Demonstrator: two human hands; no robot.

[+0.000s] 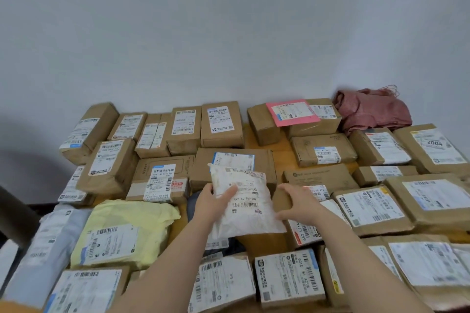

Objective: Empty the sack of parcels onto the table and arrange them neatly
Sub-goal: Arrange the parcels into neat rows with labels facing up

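A white padded mailer [250,213] with a barcode label is held above the middle of the table. My left hand [212,202] grips its left edge, thumb on top. My right hand [298,204] hovers at its right side with fingers spread, touching or nearly touching the edge; I cannot tell which. Several brown cardboard parcels [221,123] with shipping labels lie in rows over the table. A crumpled pink sack [371,109] lies at the back right against the wall.
A yellow soft mailer [127,231] and a grey poly bag [50,244] lie at the front left. A pink envelope [292,112] tops a box at the back. Orange tabletop [248,134] shows in a gap between back boxes. The wall is close behind.
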